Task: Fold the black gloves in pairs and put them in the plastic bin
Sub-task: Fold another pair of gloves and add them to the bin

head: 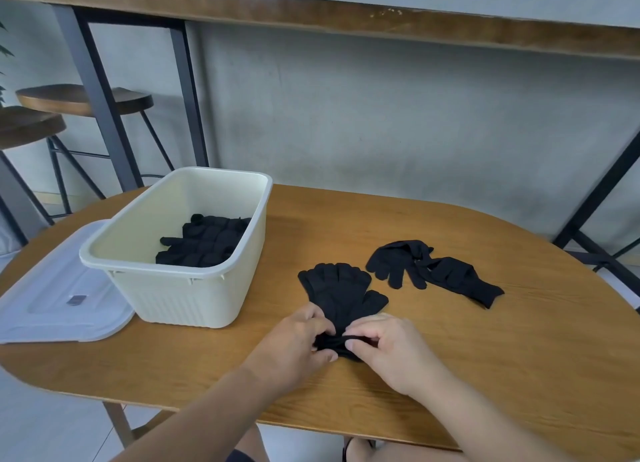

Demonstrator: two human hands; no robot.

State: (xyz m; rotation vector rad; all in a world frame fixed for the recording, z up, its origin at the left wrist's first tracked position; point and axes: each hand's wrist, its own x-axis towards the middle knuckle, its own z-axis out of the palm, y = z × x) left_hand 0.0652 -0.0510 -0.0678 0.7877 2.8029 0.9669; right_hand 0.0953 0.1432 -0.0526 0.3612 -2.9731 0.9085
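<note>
You're working the cuff end of the stacked pair of gloves, just right of the plastic bin on the tabletop. Keep both cuffs lined up & roll one over the other snugly so the pair holds together, fingertips pointing away from you. Left hand & right hand: fingers curled tight, pinching the cuff between them. Loose gloves wait further right of the bin; folded ones sit inside it

Wooden table bears bin, lid, stacked gloves, loose gloves
</note>
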